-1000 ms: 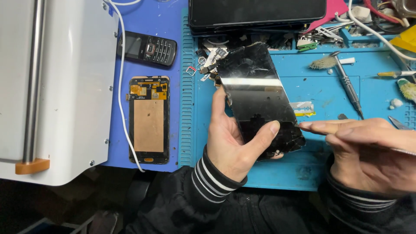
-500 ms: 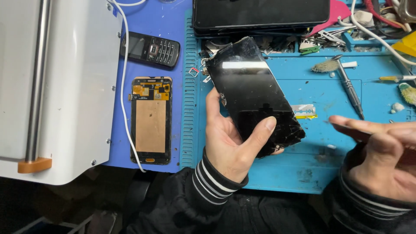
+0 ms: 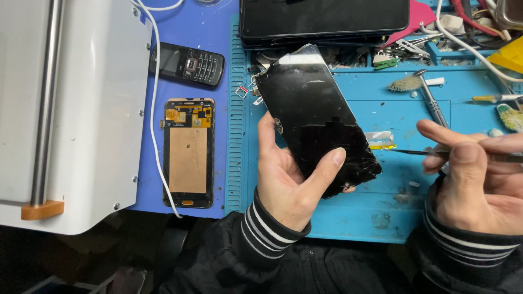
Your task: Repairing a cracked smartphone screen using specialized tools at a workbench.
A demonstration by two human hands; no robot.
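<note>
**A:** ok so what's closest to the camera? Striped cuffs, and the left hand (image 3: 291, 182) wrapped around a cracked black phone screen (image 3: 316, 117), thumb lying across its lower glass, fingers curled behind it.

**B:** yep, and the screen's held tilted just above the blue mat (image 3: 381, 218) on the worktop, cracks mostly at the bottom corner. The right hand (image 3: 476, 179) is pinched shut on a thin metal tool (image 3: 408, 152), tip pointing at the screen's right edge, near it but not touching as far as I can see.

**A:** further out?

**B:** an opened phone back (image 3: 188, 152) with orange innards lies left of the mat, a white cable (image 3: 154, 109) beside it, then an old keypad phone (image 3: 187, 63). A screwdriver (image 3: 429, 98) and a dark tablet (image 3: 324, 19) sit at the far edge.
</note>
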